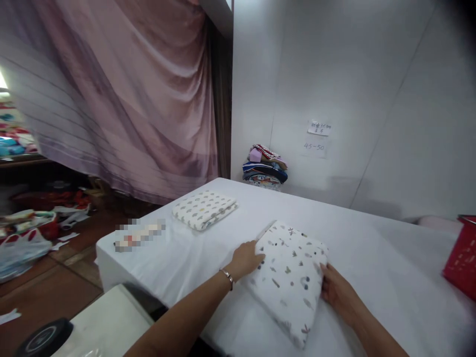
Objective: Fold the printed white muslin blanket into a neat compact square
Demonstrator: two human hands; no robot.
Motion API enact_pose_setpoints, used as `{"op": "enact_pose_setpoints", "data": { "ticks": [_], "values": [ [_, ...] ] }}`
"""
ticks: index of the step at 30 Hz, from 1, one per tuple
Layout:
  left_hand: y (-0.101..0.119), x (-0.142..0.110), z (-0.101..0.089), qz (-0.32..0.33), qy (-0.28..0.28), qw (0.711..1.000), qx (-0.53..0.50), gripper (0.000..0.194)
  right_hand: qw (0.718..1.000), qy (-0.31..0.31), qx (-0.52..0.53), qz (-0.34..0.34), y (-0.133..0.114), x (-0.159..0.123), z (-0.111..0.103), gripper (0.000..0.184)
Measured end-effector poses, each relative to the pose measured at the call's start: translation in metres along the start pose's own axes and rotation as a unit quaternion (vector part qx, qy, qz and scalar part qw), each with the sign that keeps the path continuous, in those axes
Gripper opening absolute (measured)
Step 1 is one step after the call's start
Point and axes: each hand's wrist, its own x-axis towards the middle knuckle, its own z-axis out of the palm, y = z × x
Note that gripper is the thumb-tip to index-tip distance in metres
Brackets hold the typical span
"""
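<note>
Folded cloths (288,272), two: left grip (245,260), right grip (336,292) clamped on nearer one's opposite edges

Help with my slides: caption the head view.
Left hand and right hand hold a printed folded cloth on a white-covered table near another folded cloth.

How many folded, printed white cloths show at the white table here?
2. One folded cloth is held between the left hand and right hand; the other cloth lies farther back on the white table, to the left.
</note>
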Motion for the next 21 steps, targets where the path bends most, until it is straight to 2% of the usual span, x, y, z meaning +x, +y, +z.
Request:
{"op": "enact_pose_setpoints", "data": {
  "ticks": [3,6,8,10,12,13,14,15,18,21],
  "values": [
    [-0.007,0.007,0.005,-0.031,-0.017,0.998,-0.06,0.049,1.0,0.017,-0.022,-0.007,0.001,0.001,0.011,0.071],
    [-0.003,0.006,0.007,-0.029,-0.005,0.994,-0.11,0.047,0.992,0.051,-0.045,-0.104,-0.017,0.015,0.012,0.084],
    [0.001,0.001,0.01,-0.04,-0.009,0.985,-0.165,0.047,0.98,0.081,-0.083,-0.159,-0.034,0.028,0.006,0.086],
    [0.004,-0.005,0.015,-0.052,-0.036,0.98,-0.189,0.048,0.957,0.137,-0.178,-0.186,-0.048,0.042,-0.004,0.081],
    [0.005,-0.01,0.021,-0.056,-0.064,0.981,-0.172,0.044,0.912,0.177,-0.292,-0.229,-0.053,0.049,-0.012,0.07],
    [0.006,-0.011,0.024,-0.052,-0.065,0.984,-0.157,0.041,0.89,0.176,-0.332,-0.258,-0.052,0.05,-0.014,0.063],
    [0.006,-0.012,0.026,-0.045,-0.053,0.988,-0.14,0.039,0.878,0.159,-0.352,-0.283,-0.049,0.048,-0.013,0.057],
    [0.007,-0.012,0.028,-0.034,-0.034,0.991,-0.121,0.037,0.878,0.129,-0.352,-0.298,-0.045,0.043,-0.009,0.051],
    [0.011,-0.008,0.031,0.004,0.027,0.998,-0.062,0.027,0.912,0.029,-0.305,-0.272,-0.026,0.023,0.013,0.037],
    [0.02,-0.003,0.034,0.032,0.063,0.995,-0.066,0.014,0.935,-0.015,-0.262,-0.237,-0.011,0.008,0.039,0.037]
  ]
}}
